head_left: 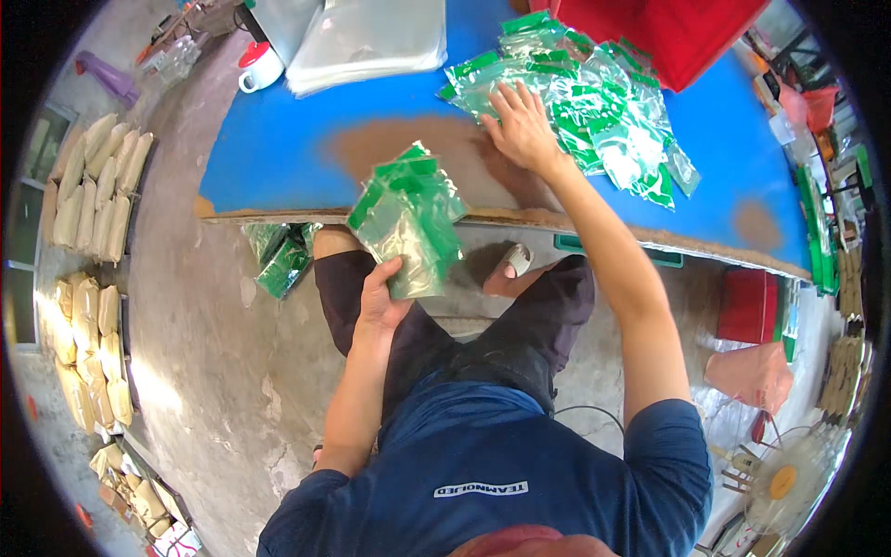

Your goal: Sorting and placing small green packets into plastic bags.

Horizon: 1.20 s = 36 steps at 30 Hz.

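My left hand point(382, 295) is closed round the lower end of a stack of clear plastic bags with green bands point(408, 218), held up over my lap just off the table's front edge. The bags fan out a little at the top. My right hand point(522, 125) lies with fingers stretched out at the left side of a loose pile of the same green-and-clear bags point(608, 111). Its fingertips touch the bags there; I see nothing gripped in it.
The blue table point(269, 158) has worn brown patches. On it stand a stack of clear plastic sheets point(371, 42), a white mug with a red lid point(261, 67) and a red bin point(668, 37). More green bags point(283, 265) hang below the front edge. A fan point(784, 483) stands right.
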### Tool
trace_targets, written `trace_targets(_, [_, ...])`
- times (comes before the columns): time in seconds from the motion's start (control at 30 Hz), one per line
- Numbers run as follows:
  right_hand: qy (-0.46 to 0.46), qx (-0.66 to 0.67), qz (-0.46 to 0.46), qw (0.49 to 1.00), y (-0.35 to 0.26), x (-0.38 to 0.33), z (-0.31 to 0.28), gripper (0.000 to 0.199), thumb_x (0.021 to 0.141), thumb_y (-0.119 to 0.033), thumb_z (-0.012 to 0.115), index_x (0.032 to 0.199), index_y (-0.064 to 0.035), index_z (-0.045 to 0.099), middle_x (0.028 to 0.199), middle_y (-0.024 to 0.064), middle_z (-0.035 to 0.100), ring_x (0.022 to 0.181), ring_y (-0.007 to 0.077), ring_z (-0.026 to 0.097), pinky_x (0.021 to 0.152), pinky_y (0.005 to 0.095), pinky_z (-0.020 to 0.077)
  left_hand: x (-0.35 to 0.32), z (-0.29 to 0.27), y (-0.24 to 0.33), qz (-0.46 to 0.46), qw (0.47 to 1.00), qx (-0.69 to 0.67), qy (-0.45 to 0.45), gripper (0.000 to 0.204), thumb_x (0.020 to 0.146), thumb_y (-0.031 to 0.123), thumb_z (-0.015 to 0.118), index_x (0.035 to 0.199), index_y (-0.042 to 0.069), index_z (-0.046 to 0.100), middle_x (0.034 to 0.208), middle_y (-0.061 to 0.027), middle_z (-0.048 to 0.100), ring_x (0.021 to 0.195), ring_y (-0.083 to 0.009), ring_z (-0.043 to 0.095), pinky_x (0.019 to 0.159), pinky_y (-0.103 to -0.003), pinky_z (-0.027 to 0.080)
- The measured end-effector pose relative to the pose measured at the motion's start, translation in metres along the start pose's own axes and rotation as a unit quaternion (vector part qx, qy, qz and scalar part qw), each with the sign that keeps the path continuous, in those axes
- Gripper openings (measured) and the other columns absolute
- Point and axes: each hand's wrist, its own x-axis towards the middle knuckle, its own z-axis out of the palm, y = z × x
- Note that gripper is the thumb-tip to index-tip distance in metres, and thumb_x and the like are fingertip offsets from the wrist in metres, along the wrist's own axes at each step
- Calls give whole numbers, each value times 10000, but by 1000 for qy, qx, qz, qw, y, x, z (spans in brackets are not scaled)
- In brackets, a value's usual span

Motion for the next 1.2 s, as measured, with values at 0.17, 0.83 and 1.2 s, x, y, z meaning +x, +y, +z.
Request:
trace_targets(0.17, [-172, 136, -126, 967, -53, -35, -40, 289, 906, -219, 571, 1146, -63, 608, 1247, 159, 556, 1170, 365, 503, 1011, 482, 389, -3, 6, 5, 18, 986, -146, -83, 617, 810, 130, 672, 1377, 57, 441, 1347, -127, 534, 1265, -323, 489, 1094, -549, 342])
trace_targets(0.83, [-304, 436, 4, 847, -78, -28, -63, 278, 773, 90, 432, 999, 5, 571, 1149, 165, 621, 1089, 378, 578, 920, 400, 480, -8, -28, 10, 10, 997, -78, -26, 551, 792, 138, 708, 1292, 17, 510, 1211, -116, 616, 1127, -279, 589, 1014, -438, 452])
trace_targets(1.2, [-156, 75, -85, 981, -39, -25, -29, 322, 884, -185, 570, 1188, -93, 617, 1213, 170, 546, 1242, 401, 438, 1077, 567, 317, -4, -17, -11, 25, 994, -101, -18, 521, 803, 122, 700, 1283, 17, 527, 1204, -106, 622, 1134, -264, 590, 1017, -418, 448])
